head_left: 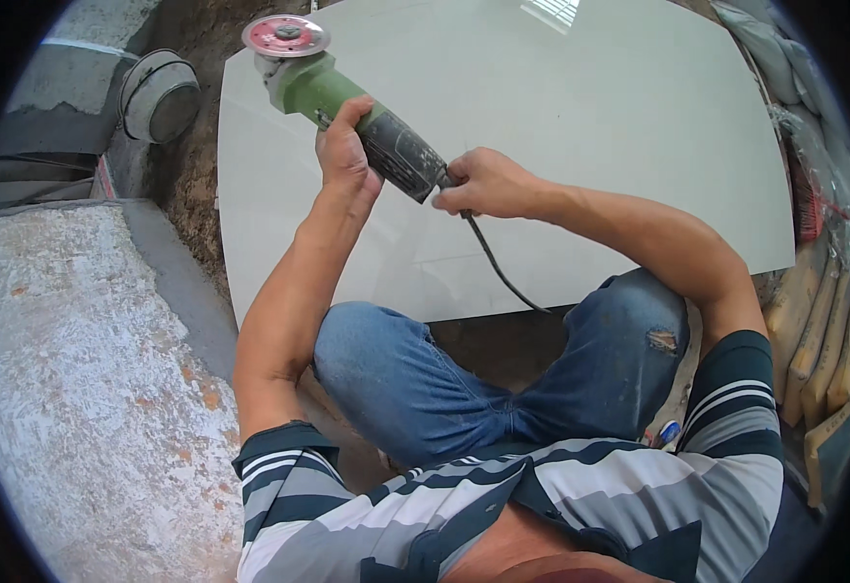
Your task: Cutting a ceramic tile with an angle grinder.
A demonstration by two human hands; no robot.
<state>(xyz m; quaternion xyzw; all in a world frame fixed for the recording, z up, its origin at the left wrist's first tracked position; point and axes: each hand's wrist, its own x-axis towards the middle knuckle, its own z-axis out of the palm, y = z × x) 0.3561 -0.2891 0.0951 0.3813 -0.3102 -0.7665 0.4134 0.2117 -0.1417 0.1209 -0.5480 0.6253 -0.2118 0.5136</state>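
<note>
While a grey bucket (160, 97) sits at the upper left, its contents indistinct, the red disc (279, 37) bears pale markings too small to read. The left hand (345, 155) is wrapped around the green-and-black angle grinder (396, 146), above a large white slab (590, 126); the right hand (488, 183) closes on the cord (489, 255) at its rear end.
</note>
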